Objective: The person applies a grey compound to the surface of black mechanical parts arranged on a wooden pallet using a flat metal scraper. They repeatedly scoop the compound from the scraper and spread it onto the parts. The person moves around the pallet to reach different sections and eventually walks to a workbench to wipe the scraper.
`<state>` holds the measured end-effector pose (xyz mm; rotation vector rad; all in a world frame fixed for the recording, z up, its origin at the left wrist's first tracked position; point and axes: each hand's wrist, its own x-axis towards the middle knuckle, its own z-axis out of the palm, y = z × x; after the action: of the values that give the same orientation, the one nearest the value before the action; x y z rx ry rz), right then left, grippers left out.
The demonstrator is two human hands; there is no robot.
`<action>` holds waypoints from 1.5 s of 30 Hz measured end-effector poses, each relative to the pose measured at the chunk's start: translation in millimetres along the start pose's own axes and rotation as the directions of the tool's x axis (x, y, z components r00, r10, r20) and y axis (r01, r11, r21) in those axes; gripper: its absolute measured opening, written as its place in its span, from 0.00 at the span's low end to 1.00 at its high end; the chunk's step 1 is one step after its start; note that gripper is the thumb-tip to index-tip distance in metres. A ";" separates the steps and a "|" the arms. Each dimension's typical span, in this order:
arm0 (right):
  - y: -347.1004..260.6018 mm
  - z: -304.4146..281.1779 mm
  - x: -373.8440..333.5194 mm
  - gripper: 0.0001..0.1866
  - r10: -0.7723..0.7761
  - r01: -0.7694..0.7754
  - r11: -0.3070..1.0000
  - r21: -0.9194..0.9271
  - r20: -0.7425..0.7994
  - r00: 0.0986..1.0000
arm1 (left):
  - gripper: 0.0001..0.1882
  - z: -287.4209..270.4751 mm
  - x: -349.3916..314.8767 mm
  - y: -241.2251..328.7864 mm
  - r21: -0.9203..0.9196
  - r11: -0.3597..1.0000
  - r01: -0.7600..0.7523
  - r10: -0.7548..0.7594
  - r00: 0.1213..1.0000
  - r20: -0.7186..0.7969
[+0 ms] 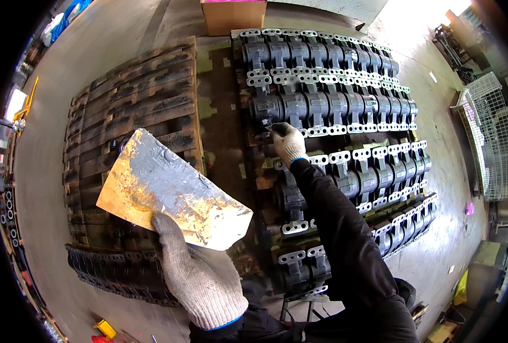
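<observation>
Left hand: the left hand in a pale knitted glove with a blue hem (200,280) was nearest, its thumb pressed over the near edge of the block and its other fingers out of sight beneath, a grip that seemed meant to carry the weight from below and keep the smeared face clear of the palm.

Block: the yellow, four-sided block coated with dark grey paste (171,186) lay tilted in that hand, smeared face up, perhaps so the paste stayed within reach; whether it was solid or hollow could not be told.

Right arm: the black fabric sleeve (345,223) stretched over the nearer rows, apparently because the spot lay well forward.

Near rows: black cylinders with silver drilled end plates (368,180) stood side by side, plates upward, probably to save room and leave the holes exposed.

Right hand: the right hand in a matching pale glove (289,143) was at the left end of the second-farthest row of black cylinders (328,106), fingers curled and pointing down; whether they gripped anything could not be told.

Left side: the dark-stained wooden slatted pallet (168,108) lay beside the rows, a gap between, likely for access.

Beyond: a brown cardboard box (234,18) stood past the farthest row.
</observation>
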<state>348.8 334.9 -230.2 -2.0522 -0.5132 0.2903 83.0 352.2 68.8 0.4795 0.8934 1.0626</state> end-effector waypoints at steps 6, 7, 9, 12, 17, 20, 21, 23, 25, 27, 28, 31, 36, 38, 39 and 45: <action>-5.8 -4.7 -2.7 0.12 0.023 -0.026 0.983 0.180 0.017 1.000 | 0.32 -2.4 1.9 0.8 -0.008 1.000 0.003 -0.002 1.000 0.010; -1.3 -7.8 0.5 0.12 0.028 -0.028 0.982 0.186 0.005 1.000 | 0.32 -2.4 1.3 1.0 -0.012 1.000 0.010 -0.010 1.000 0.013; -6.5 -12.0 -0.8 0.12 0.047 -0.048 0.982 0.185 0.008 0.999 | 0.32 -1.9 2.3 1.2 -0.006 1.000 -0.009 0.009 1.000 0.008; -17.1 -16.6 -3.0 0.13 0.053 -0.060 0.987 0.151 0.049 0.997 | 0.31 -0.1 2.2 2.0 -0.004 1.000 -0.010 0.010 1.000 -0.016; -11.1 -5.2 3.7 0.12 -0.014 0.013 0.990 0.141 0.009 1.000 | 0.30 0.9 1.6 0.9 -0.044 0.999 0.006 -0.007 1.000 -0.015; -5.0 2.9 9.1 0.13 -0.025 0.028 0.987 0.156 -0.024 0.999 | 0.30 0.2 1.6 1.5 -0.045 0.999 0.015 -0.016 1.000 -0.012; -3.8 5.8 10.3 0.13 -0.027 0.033 0.985 0.167 -0.034 0.999 | 0.30 0.4 1.6 2.0 -0.044 0.999 0.011 -0.011 1.000 -0.015; 0.6 11.0 13.0 0.13 -0.033 0.040 0.975 0.217 -0.037 0.999 | 0.30 1.4 1.6 2.7 -0.042 0.999 0.005 -0.006 1.000 -0.019; 8.3 11.9 14.1 0.13 -0.023 0.031 0.970 0.243 -0.035 0.999 | 0.31 0.7 0.3 2.7 -0.054 0.998 0.013 -0.014 1.000 -0.013; 3.9 11.9 12.9 0.13 -0.001 0.006 0.968 0.250 -0.019 1.000 | 0.31 -0.7 0.9 2.7 -0.047 0.999 0.014 -0.015 1.000 -0.015; 1.9 10.5 12.9 0.12 0.031 -0.029 0.975 0.220 -0.006 0.999 | 0.31 -1.5 1.6 2.3 -0.034 0.999 0.014 -0.015 1.000 -0.019; -15.0 5.4 11.3 0.12 0.102 -0.104 0.983 0.154 0.023 0.995 | 0.32 -1.3 0.7 2.6 -0.019 1.000 0.015 -0.016 0.999 -0.040; 1.9 4.2 19.8 0.12 0.117 -0.114 0.988 0.105 -0.028 0.993 | 0.32 -0.5 0.3 1.0 -0.020 1.000 0.021 -0.021 1.000 -0.016; 2.5 1.8 18.5 0.12 0.111 -0.110 0.990 0.089 -0.015 0.994 | 0.32 -1.1 1.0 1.3 -0.021 1.000 0.021 -0.022 1.000 -0.010; -2.6 2.1 16.4 0.12 0.108 -0.107 0.991 0.082 -0.004 0.994 | 0.32 -0.4 1.0 1.8 -0.010 1.000 0.012 -0.012 1.000 -0.023; 9.3 -1.2 18.6 0.12 0.086 -0.094 0.987 0.134 0.065 0.994 | 0.33 2.3 0.2 1.7 0.001 1.000 -0.005 0.005 1.000 -0.014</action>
<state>368.0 338.6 -237.6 -1.9406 -0.4253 0.4300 84.0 353.3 71.3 0.4760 0.9058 1.0715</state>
